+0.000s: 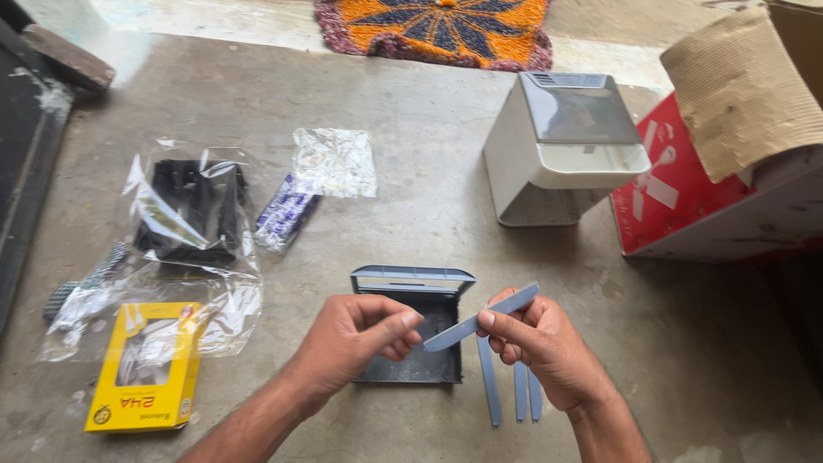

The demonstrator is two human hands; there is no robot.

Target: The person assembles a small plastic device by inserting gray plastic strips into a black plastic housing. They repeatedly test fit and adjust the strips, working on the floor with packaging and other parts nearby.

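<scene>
My right hand [540, 343] pinches a flat grey plastic strip [480, 320] and holds it slanted over the floor. My left hand [360, 334] is curled just left of the strip's lower end, its thumb and forefinger close to the tip; whether they touch it I cannot tell. Beneath both hands lies a dark grey plastic tray [417, 321] with a raised lip at its far side. Three more grey strips [514, 390] lie on the concrete below my right hand.
A white and grey boxy appliance [561, 146] stands at the back right beside a red and white carton [694, 189] with torn cardboard. To the left: black parts in a clear bag [193, 210], a yellow box [146, 369], crumpled wrappers [334, 163]. An orange mat [437, 30] lies far off.
</scene>
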